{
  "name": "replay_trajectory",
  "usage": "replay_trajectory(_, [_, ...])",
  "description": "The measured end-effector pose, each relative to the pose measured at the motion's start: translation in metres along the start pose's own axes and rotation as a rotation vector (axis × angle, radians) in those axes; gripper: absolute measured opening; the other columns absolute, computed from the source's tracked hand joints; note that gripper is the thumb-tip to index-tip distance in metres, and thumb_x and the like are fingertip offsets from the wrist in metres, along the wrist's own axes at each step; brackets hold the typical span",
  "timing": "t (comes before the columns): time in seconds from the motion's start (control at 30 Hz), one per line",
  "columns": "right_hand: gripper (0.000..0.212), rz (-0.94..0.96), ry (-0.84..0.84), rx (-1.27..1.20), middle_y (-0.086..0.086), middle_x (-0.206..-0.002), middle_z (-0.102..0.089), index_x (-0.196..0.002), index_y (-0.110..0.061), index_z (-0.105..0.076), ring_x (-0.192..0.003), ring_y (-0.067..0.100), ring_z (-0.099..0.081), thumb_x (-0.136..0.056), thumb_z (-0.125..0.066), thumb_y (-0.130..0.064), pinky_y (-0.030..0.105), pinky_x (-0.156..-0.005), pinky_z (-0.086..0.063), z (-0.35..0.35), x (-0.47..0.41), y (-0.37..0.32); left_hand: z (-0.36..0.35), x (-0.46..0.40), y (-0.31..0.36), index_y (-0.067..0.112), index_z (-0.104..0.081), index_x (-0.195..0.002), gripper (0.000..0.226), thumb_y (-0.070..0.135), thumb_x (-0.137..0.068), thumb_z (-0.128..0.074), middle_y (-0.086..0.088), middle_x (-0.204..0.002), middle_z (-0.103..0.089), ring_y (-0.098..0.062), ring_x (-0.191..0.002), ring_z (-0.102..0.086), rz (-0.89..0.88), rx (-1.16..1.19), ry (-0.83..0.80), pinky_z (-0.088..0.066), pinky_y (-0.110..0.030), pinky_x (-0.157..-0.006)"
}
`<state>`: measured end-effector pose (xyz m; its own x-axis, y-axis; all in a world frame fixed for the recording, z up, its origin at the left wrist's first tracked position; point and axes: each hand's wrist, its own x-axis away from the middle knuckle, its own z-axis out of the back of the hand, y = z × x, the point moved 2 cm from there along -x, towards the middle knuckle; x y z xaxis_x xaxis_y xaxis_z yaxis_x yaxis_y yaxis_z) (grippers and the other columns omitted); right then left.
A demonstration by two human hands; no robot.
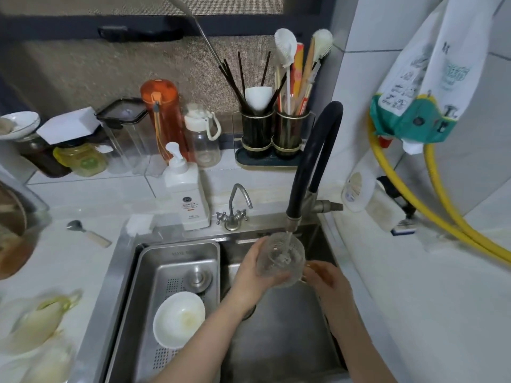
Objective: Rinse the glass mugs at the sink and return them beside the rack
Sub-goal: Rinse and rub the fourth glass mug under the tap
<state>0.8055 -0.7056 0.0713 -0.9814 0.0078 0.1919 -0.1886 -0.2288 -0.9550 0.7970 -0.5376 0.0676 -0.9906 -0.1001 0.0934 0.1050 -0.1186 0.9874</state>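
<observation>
A clear ribbed glass mug (280, 259) is held upright over the steel sink (279, 341), right under the black hose tap (312, 161). A thin stream of water runs from the spout into the mug. My left hand (253, 275) grips the mug's body from the left and below. My right hand (323, 280) holds the mug's right side, where the handle is mostly hidden by my fingers.
A steel drain tray (177, 252) fills the sink's left half and holds a white bowl (179, 319). Behind the sink stand a soap pump bottle (186, 189), a small second tap (235, 208) and a utensil holder (273, 136). A spoon (88, 233) lies on the left counter. Yellow hoses (442, 203) hang right.
</observation>
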Motion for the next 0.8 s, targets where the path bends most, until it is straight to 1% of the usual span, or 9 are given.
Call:
replay_trajectory(0.1, [0.009,0.000,-0.034,-0.026,-0.006,-0.087,-0.070,-0.091,-0.020,-0.068,-0.082,0.008,-0.065,-0.085,-0.068,-0.014,0.011,-0.066,-0.046,-0.010,0.000,0.004,0.015,0.001,-0.005,0.037,-0.048,-0.111,0.069,-0.005,-0.066,-0.080,0.019,-0.108,-0.059,0.017,-0.090,-0.058,-0.005,-0.017,0.000,-0.045,-0.006,-0.076])
replay_trajectory(0.2, [0.012,0.013,-0.031,-0.017,-0.010,-0.088,-0.070,-0.092,-0.024,-0.068,-0.078,-0.003,-0.065,-0.086,-0.068,-0.014,0.005,-0.066,-0.046,-0.013,-0.005,0.003,0.020,-0.002,-0.006,0.038,-0.048,-0.115,0.071,0.006,-0.063,-0.085,0.015,-0.115,-0.059,0.009,-0.098,-0.059,0.006,0.004,0.013,-0.049,-0.012,-0.079])
replay_trajectory(0.3, [0.015,0.018,0.003,0.050,-0.014,-0.084,-0.067,-0.086,-0.030,-0.064,-0.074,-0.007,-0.062,-0.086,-0.068,-0.016,0.005,-0.064,-0.044,-0.003,-0.001,0.007,0.005,0.002,0.002,0.035,-0.055,-0.112,0.067,0.012,-0.057,-0.085,0.018,-0.108,-0.065,0.003,-0.100,-0.061,-0.003,-0.004,0.008,-0.051,-0.019,-0.082])
replay_trajectory(0.37, [0.011,0.009,0.021,0.042,-0.011,-0.085,-0.069,-0.089,-0.026,-0.066,-0.076,-0.002,-0.063,-0.085,-0.069,-0.016,0.007,-0.063,-0.044,0.002,0.006,0.014,0.000,0.009,-0.003,0.032,-0.055,-0.108,0.065,0.005,-0.057,-0.083,0.018,-0.102,-0.067,0.009,-0.096,-0.061,-0.003,0.007,-0.023,-0.050,-0.014,-0.079])
replay_trajectory(0.43, [0.010,0.004,-0.007,0.019,-0.008,-0.086,-0.070,-0.092,-0.021,-0.068,-0.075,-0.001,-0.064,-0.084,-0.070,-0.015,0.005,-0.063,-0.046,-0.001,0.009,0.018,0.007,0.015,-0.012,0.030,-0.052,-0.113,0.071,0.017,-0.052,-0.086,0.011,-0.109,-0.065,0.006,-0.099,-0.060,0.034,0.025,0.000,-0.050,-0.015,-0.080])
replay_trajectory(0.5, [0.011,0.009,-0.052,0.037,-0.008,-0.087,-0.070,-0.093,-0.022,-0.068,-0.077,-0.002,-0.064,-0.084,-0.070,-0.016,0.008,-0.067,-0.047,-0.009,0.005,0.017,0.015,0.012,-0.019,0.033,-0.050,-0.118,0.079,0.029,-0.049,-0.088,0.009,-0.118,-0.061,-0.005,-0.109,-0.059,0.063,0.033,0.035,-0.051,-0.021,-0.087])
replay_trajectory(0.6, [0.010,-0.003,-0.018,-0.006,-0.010,-0.088,-0.070,-0.090,-0.025,-0.068,-0.081,0.001,-0.066,-0.084,-0.070,-0.018,0.012,-0.069,-0.047,-0.008,-0.007,0.011,0.012,-0.001,-0.013,0.038,-0.049,-0.115,0.075,0.014,-0.057,-0.089,0.011,-0.117,-0.060,-0.006,-0.111,-0.057,0.073,0.017,0.061,-0.049,-0.029,-0.097])
replay_trajectory(0.7, [0.010,0.005,0.042,-0.047,-0.010,-0.088,-0.071,-0.094,-0.021,-0.069,-0.081,0.003,-0.066,-0.084,-0.070,-0.017,0.009,-0.065,-0.048,0.008,-0.005,0.011,-0.006,-0.002,-0.003,0.036,-0.050,-0.114,0.077,0.024,-0.047,-0.088,0.014,-0.114,-0.061,0.006,-0.104,-0.058,0.049,0.027,0.012,-0.051,-0.026,-0.093])
replay_trajectory(0.8, [0.011,0.028,0.015,-0.018,-0.010,-0.086,-0.070,-0.092,-0.023,-0.068,-0.081,0.006,-0.065,-0.084,-0.070,-0.015,0.005,-0.063,-0.047,0.010,0.004,0.014,-0.004,0.006,-0.016,0.031,-0.050,-0.120,0.080,0.018,-0.052,-0.090,0.011,-0.119,-0.060,-0.002,-0.111,-0.057,0.069,0.040,0.010,-0.052,-0.021,-0.087])
